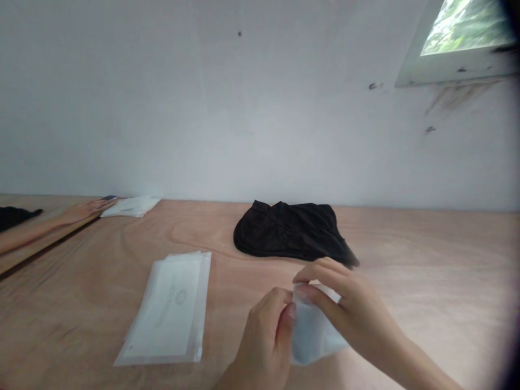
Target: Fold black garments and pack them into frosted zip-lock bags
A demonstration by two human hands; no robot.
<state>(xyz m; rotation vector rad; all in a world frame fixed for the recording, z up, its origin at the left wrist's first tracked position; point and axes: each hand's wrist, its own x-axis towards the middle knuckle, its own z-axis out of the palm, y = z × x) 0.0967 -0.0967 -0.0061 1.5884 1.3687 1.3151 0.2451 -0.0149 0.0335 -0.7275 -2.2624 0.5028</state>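
Observation:
Both of my hands grip a frosted translucent plastic bag point(311, 338) above the front of the wooden table. Its left edge is pinched between the thumb and fingers of my left hand point(264, 333). My right hand point(351, 300) closes on the upper edge, thumb in front. Something greyish-blue shows faintly through the plastic; I cannot make out what it is. To the left lies a stack of flat frosted plastic bags point(173, 303) with faint print on the top one. Folded black fabric point(288, 230) lies just beyond my right hand.
At the far left, another person's hand point(87, 208) reaches to a pile of white bags or sheets point(132, 206). A dark gap point(52, 244) runs across the table point(81, 292) there. A pale wall point(244, 119) stands behind, with a window point(467, 27) at upper right.

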